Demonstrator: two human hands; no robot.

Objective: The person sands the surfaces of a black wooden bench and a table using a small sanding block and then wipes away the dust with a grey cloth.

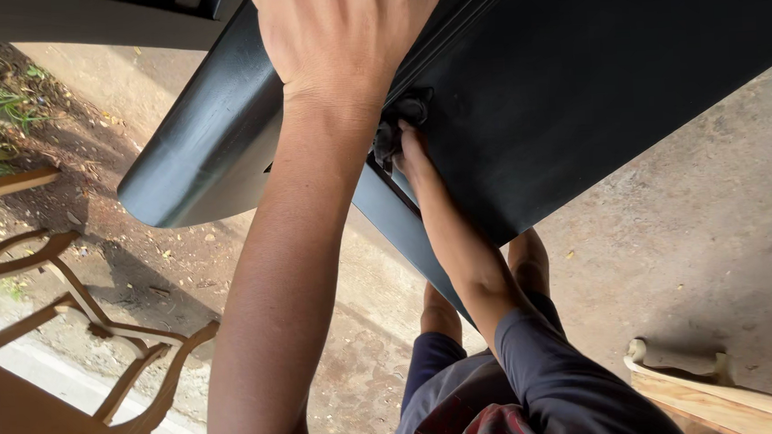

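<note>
The black painted panel (590,83) slants across in front of us, its long axis running from lower left to upper right, above the bare ground (712,226). Our left hand (341,26) lies flat and spread on its upper edge, while our right hand (411,150), nearer the moulded groove, pinches a dark rag (398,119) against it. Unpainted carved wooden chair frames (67,348) stand well apart at left.

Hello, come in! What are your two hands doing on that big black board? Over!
Left hand flat on the black panel, steadying. Right hand presses a dark rag into the panel's groove. Nothing between hands and panel.
</note>
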